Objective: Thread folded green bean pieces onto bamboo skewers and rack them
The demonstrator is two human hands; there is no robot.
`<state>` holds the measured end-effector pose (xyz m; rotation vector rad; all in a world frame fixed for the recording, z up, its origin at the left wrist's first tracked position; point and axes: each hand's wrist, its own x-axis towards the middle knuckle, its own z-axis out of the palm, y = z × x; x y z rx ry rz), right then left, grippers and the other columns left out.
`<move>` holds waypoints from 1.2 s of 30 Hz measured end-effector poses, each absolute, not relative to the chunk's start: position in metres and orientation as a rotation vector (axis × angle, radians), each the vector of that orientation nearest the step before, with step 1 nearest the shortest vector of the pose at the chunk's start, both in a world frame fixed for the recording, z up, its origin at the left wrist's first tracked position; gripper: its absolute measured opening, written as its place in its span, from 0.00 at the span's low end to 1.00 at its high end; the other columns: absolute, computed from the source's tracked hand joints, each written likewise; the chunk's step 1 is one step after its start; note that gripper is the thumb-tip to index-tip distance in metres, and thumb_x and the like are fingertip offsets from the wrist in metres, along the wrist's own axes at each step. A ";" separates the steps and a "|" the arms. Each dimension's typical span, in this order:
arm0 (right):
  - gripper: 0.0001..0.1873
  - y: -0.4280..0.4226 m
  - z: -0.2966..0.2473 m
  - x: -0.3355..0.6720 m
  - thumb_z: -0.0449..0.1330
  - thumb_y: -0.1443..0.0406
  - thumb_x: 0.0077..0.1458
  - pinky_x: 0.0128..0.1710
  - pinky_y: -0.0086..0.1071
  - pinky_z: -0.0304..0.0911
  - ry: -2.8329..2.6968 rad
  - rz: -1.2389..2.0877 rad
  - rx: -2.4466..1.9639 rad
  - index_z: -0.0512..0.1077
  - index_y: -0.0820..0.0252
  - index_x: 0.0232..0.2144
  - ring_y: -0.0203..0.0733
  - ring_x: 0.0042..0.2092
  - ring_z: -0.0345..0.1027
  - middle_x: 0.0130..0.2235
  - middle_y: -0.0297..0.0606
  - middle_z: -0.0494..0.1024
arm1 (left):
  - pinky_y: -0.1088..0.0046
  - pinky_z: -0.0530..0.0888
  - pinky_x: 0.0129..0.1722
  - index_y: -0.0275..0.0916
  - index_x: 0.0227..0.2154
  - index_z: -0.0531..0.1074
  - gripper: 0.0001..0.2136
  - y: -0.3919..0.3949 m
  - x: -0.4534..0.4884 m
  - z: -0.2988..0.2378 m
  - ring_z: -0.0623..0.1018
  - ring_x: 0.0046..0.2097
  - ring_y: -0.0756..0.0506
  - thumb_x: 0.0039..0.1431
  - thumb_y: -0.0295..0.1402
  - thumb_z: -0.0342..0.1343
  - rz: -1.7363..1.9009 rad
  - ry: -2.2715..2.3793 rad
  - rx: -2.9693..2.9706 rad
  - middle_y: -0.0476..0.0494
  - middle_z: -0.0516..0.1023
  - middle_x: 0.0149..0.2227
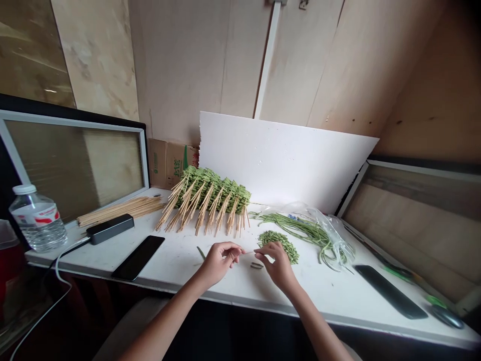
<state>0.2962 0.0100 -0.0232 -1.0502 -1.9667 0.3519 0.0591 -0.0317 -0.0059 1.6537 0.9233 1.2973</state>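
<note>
At a white table (323, 296), a person's bare hands are working close together, fingertips slightly apart. The left hand (221, 258) is pinching one end of a thin pale stick (249, 252) between thumb and fingers, while the right hand (276, 260) is nipping the other end, so the stick is bridging the gap between them. A pile of cut green beans (278, 236) is lying just beyond the right hand, and short dark pieces (257, 265) are resting on the tabletop near its fingers. Farther back, bean-laden bamboo skewers (218, 183) are sitting in a stack, their bare ends fanning toward the worker. Uncut long beans (300, 225) are lying partly under a clear plastic bag (334, 233) on the right. Across the table, loose bamboo skewers (124, 209) are resting behind a black smartphone (139, 257), and a water bottle (35, 220) is standing at the left edge.
</note>
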 end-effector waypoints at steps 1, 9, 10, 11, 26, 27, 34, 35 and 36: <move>0.17 0.013 -0.029 0.297 0.60 0.51 0.64 0.43 0.47 0.64 -2.011 0.335 -1.080 0.84 0.52 0.39 0.54 0.42 0.66 0.33 0.44 0.77 | 0.74 0.69 0.29 0.34 0.42 0.82 0.21 -0.030 0.058 -0.008 0.69 0.28 0.50 0.69 0.48 0.53 1.287 0.954 1.670 0.45 0.74 0.28; 0.18 0.016 -0.041 0.300 0.63 0.48 0.61 0.45 0.47 0.65 -2.172 0.328 -1.116 0.84 0.52 0.35 0.54 0.43 0.67 0.34 0.43 0.79 | 0.71 0.72 0.36 0.36 0.52 0.76 0.20 -0.029 0.059 -0.013 0.73 0.33 0.48 0.72 0.44 0.48 1.208 0.944 1.727 0.44 0.76 0.35; 0.19 0.016 -0.040 0.301 0.62 0.47 0.61 0.45 0.46 0.65 -2.163 0.326 -1.124 0.84 0.53 0.34 0.53 0.43 0.68 0.34 0.43 0.79 | 0.71 0.73 0.37 0.35 0.53 0.75 0.19 -0.029 0.059 -0.012 0.73 0.33 0.48 0.72 0.43 0.49 1.206 0.935 1.718 0.43 0.77 0.35; 0.21 0.016 -0.037 0.302 0.61 0.46 0.62 0.45 0.46 0.66 -2.144 0.330 -1.129 0.84 0.54 0.34 0.53 0.42 0.68 0.34 0.43 0.79 | 0.70 0.73 0.38 0.35 0.54 0.74 0.19 -0.030 0.059 -0.011 0.74 0.33 0.48 0.71 0.43 0.51 1.207 0.923 1.708 0.43 0.78 0.35; 0.14 -0.020 0.009 0.280 0.63 0.52 0.64 0.41 0.38 0.67 -1.922 0.683 -0.863 0.81 0.54 0.37 0.46 0.39 0.73 0.37 0.41 0.82 | 0.66 0.75 0.41 0.36 0.52 0.76 0.18 -0.042 0.065 -0.001 0.78 0.33 0.46 0.64 0.41 0.62 1.128 0.951 1.709 0.41 0.84 0.36; 0.14 -0.018 0.009 0.282 0.63 0.52 0.64 0.41 0.39 0.68 -1.895 0.674 -0.873 0.81 0.54 0.37 0.46 0.39 0.73 0.38 0.41 0.82 | 0.66 0.76 0.40 0.35 0.48 0.79 0.16 -0.042 0.064 -0.001 0.78 0.33 0.45 0.64 0.41 0.61 1.133 0.973 1.719 0.40 0.84 0.36; 0.11 -0.024 0.017 0.281 0.66 0.53 0.61 0.41 0.43 0.68 -2.019 0.489 -0.798 0.81 0.51 0.40 0.50 0.41 0.71 0.38 0.41 0.82 | 0.69 0.74 0.40 0.38 0.38 0.83 0.10 -0.048 0.064 0.010 0.80 0.37 0.43 0.66 0.37 0.59 1.233 1.055 1.882 0.42 0.84 0.34; 0.10 -0.027 0.018 0.278 0.67 0.53 0.61 0.41 0.44 0.67 -2.023 0.472 -0.774 0.81 0.51 0.39 0.50 0.40 0.71 0.36 0.41 0.82 | 0.69 0.74 0.40 0.38 0.37 0.83 0.10 -0.050 0.065 0.012 0.81 0.37 0.43 0.66 0.36 0.59 1.239 1.050 1.921 0.42 0.84 0.34; 0.10 -0.029 0.020 0.276 0.67 0.54 0.61 0.41 0.44 0.67 -2.020 0.456 -0.754 0.82 0.51 0.39 0.50 0.40 0.71 0.35 0.41 0.81 | 0.69 0.74 0.41 0.38 0.35 0.83 0.10 -0.052 0.066 0.014 0.81 0.38 0.43 0.67 0.36 0.59 1.242 1.043 1.955 0.42 0.84 0.34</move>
